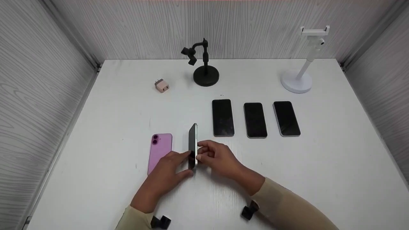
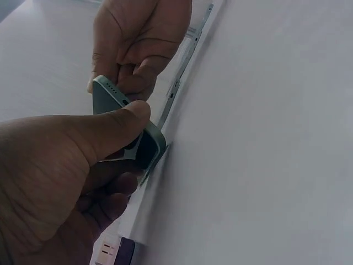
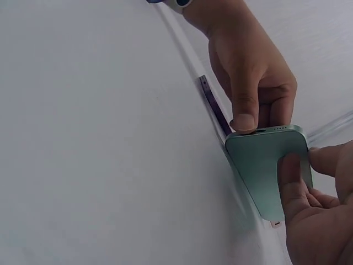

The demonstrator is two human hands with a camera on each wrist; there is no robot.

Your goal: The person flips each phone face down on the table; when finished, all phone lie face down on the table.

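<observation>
Nearest, bottom edge of the head frame: tan sleeves [image 1: 287, 201] on both forearms; a small black device [image 1: 164, 222] by the left wrist and a second black device [image 1: 248, 212] by the right wrist. Lower centre: left hand [image 1: 169, 171] and right hand [image 1: 223, 159] meet at a green phone [image 3: 256, 165], seen nearly edge-on, screen towards the left of the frame, plain green back towards the right; whether its lower edge touches the surface [image 1: 96, 134], cannot tell.

Left fingers pinch the phone's near end, thumb over the short edge with the speaker holes; right fingers are bent and pinch it from the other side, one lying on the green back, another along its edge.

Just left of the green phone, a purple phone [image 1: 160, 145] lies back up, two lenses at its upper left; lower part partly hidden by the left hand.

Farther, right of centre: three dark phones in a row, screens up; left one [image 1: 223, 118], middle one [image 1: 255, 120], right one [image 1: 287, 118], all apart. Upper left of centre: pink charger [image 1: 162, 86]; upper centre, black stand [image 1: 206, 76] with a bent arm; upper right, white stand [image 1: 296, 82] with a bracket on top; behind all, grey wood-grained wall [image 1: 255, 28].
</observation>
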